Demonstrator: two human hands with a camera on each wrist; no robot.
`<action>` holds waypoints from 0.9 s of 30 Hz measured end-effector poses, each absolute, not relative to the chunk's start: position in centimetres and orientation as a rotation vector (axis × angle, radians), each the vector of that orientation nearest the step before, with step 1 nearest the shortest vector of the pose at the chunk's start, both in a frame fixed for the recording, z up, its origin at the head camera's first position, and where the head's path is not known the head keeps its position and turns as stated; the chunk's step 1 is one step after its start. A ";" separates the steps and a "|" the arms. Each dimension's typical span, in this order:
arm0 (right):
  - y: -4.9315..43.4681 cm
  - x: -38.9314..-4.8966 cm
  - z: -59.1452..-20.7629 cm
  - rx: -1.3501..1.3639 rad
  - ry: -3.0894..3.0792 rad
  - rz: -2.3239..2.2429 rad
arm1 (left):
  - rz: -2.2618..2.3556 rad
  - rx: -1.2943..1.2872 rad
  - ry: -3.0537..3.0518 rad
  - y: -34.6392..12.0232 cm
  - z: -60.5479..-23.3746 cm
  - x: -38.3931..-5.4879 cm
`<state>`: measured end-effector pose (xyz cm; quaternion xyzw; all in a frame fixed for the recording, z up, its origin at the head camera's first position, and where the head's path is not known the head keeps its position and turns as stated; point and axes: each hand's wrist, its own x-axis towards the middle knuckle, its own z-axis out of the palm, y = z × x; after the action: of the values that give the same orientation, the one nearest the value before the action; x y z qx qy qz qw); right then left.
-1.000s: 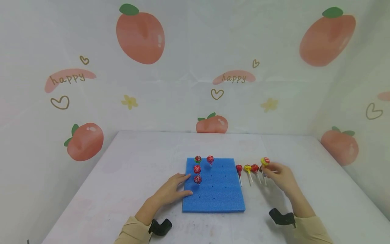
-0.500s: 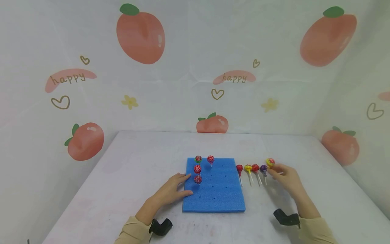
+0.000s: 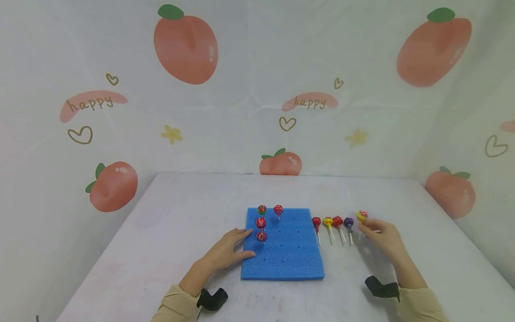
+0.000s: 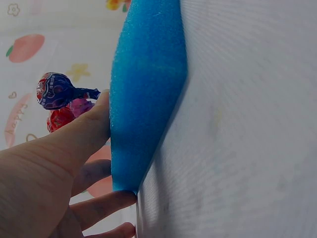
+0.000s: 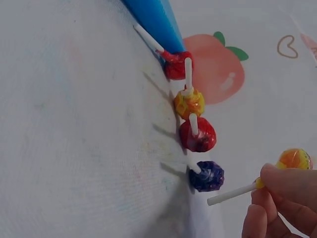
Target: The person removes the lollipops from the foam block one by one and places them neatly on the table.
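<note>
My right hand pinches a yellow lollipop just below its candy, at the right end of a row of lollipops. In the right wrist view its white stick points left, clear of the table. Next to it lie a purple lollipop, a red lollipop, a yellow one and another red one. My left hand rests with spread, fairly straight fingers on the left edge of a blue foam board. Several wrapped lollipops stand upright in the board's left and back part.
Small dark holes dot the board's top. The white-covered table reaches back to a white cloth wall printed with fruit. The row of loose lollipops lies close along the board's right edge.
My right hand has moved to the right with the yellow lollipop, uncovering the purple lollipop that it partly hid. The left hand and the board have stayed in place.
</note>
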<state>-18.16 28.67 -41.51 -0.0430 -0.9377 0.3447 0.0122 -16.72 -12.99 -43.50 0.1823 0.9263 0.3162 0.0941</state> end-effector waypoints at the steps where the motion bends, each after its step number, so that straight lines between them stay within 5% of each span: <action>1: 28.7 -18.1 -41.6 -0.136 -2.924 1.066 | 0.938 0.541 2.747 -13.0 -43.5 -16.7; 27: 29.4 -18.3 -42.2 -0.239 -2.960 1.096 | 0.948 0.538 2.737 -13.0 -43.5 -16.7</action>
<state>-18.29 29.40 -42.17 -0.0756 -0.9350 0.3462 -0.0122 -16.73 -13.03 -43.52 0.1818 0.9247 0.3201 0.0975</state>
